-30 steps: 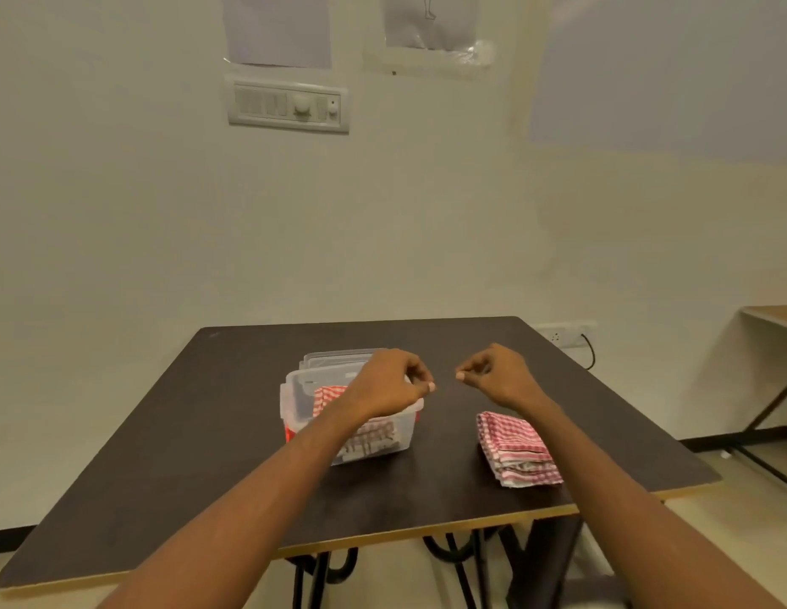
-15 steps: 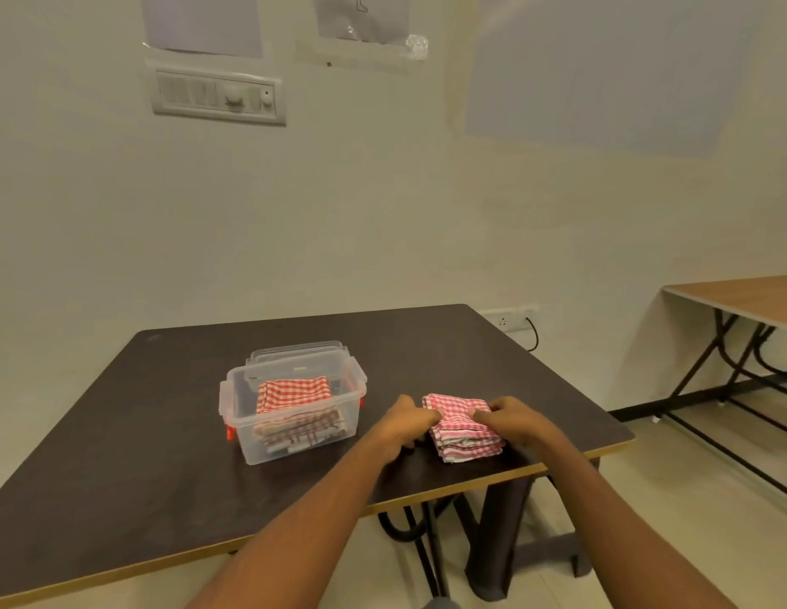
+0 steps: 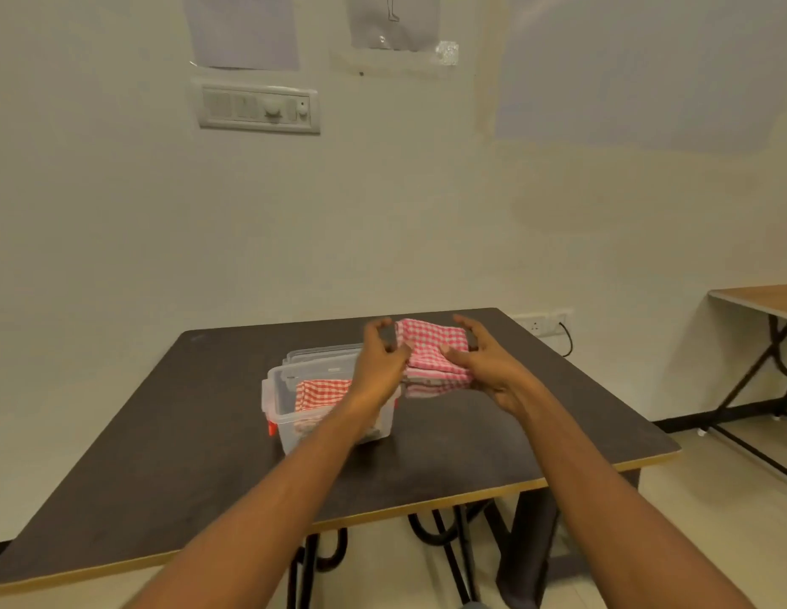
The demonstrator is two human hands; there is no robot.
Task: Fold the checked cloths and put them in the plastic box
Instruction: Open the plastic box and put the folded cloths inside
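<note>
Head view showed both hands, left hand (image 3: 380, 358) and right hand (image 3: 484, 362), fingers clamped on a folded checked stack (image 3: 431, 351) held above the worktop (image 3: 163, 454) beside the plastic box (image 3: 290, 415).

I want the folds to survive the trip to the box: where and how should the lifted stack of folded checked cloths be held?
Hold the folded stack by its two short ends, coming in from the left and right sides, as the left hand and right hand do now. Thumbs on top and fingers beneath would likely keep the layers pressed together on the way to the plastic box.

Plastic box (image 3: 278, 391) partly behind forearm
</note>
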